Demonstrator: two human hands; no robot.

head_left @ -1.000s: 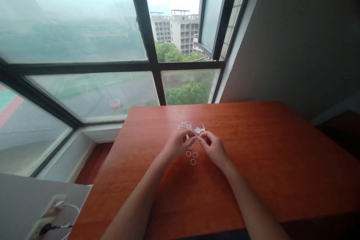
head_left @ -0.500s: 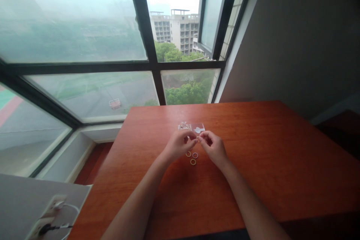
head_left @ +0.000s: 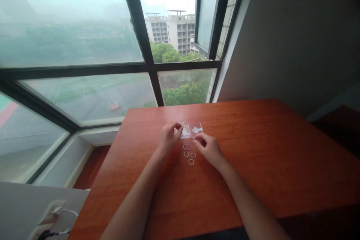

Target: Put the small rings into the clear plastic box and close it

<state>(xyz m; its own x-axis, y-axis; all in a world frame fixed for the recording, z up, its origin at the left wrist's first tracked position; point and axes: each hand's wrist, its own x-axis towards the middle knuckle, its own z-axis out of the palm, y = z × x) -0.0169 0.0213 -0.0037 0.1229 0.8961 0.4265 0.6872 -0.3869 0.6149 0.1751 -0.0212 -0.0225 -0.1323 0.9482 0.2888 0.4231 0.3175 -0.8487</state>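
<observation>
Several small metal rings (head_left: 189, 153) lie on the reddish wooden table (head_left: 267, 157) between my hands. Behind them lies a small clear plastic bag (head_left: 193, 130) with tiny parts in it. My left hand (head_left: 168, 137) reaches to the bag's left end, thumb and forefinger pinched at its edge. My right hand (head_left: 208, 148) rests on the table just right of the rings, fingers curled together in a pinch; whatever it holds is too small to make out.
A large window with dark frames (head_left: 140, 65) stands behind the table, a grey wall (head_left: 295, 37) to the right. At the lower left, a white power socket (head_left: 50, 213) with plugged cables sits on a ledge.
My hands, pinched together above the rings before, have parted. The left moved back and left to the plastic bag; the right dropped slightly. One more ring now shows on the table.
</observation>
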